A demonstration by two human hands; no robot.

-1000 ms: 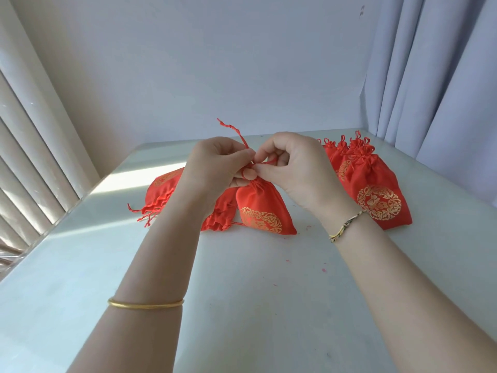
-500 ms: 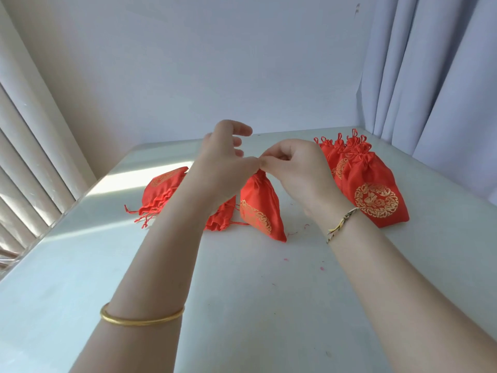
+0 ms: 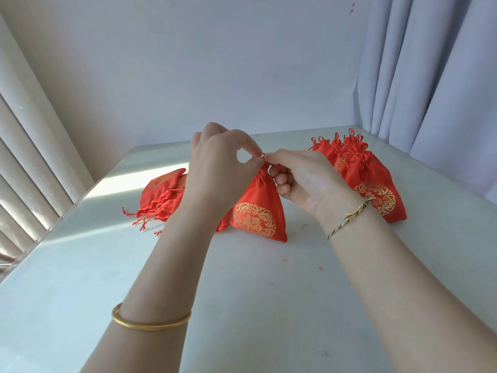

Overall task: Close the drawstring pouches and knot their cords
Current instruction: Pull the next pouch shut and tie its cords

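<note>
A red drawstring pouch with a gold round emblem stands in the middle of the table, its neck gathered tight. My left hand and my right hand meet above that neck, thumb and forefinger of each pinching the red cord at the pouch's top. The cord ends are mostly hidden between my fingertips. A pile of open red pouches with loose cords lies to the left behind my left wrist. A group of closed, knotted red pouches stands at the right rear.
The pale table runs to a wall at the back. Window blinds line the left edge and a grey curtain hangs at the right rear. Tiny red thread scraps dot the tabletop.
The long cord end that stuck up a second ago is gone from view. The pouch has turned so its gold emblem faces me, and both hands now pinch close together at its neck.
</note>
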